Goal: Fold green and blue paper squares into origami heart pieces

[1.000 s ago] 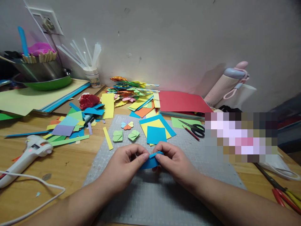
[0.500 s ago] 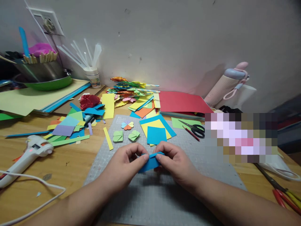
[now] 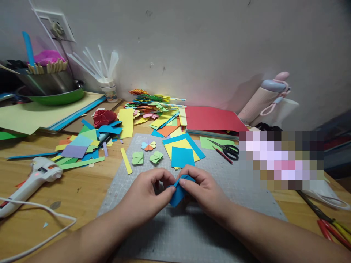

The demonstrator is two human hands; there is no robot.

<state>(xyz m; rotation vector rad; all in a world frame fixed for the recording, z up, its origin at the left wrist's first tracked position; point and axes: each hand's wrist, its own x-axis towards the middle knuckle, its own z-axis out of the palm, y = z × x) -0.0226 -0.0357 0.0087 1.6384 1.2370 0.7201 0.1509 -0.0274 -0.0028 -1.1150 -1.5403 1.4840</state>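
Observation:
Between my hands, above the grey cutting mat, is a small folded piece of blue paper. My left hand pinches its left edge with thumb and fingers. My right hand grips the upper right part, thumb pressed on top; its other fingers are partly hidden behind the paper. Just beyond lies a flat blue paper square on yellow and blue sheets. Two folded green paper pieces and a multicoloured paper flower rest on the mat to the left of it.
Black-handled scissors and a red pencil lie at the right on green paper. A white glue gun with its cord is at left, near paper scraps. Red paper lies at the back; red-and-yellow-handled pliers at right.
The blue paper has turned and tilted in my hands, so a corner now points down toward me. Both hands shifted slightly, still pinching it. Everything else stays in place.

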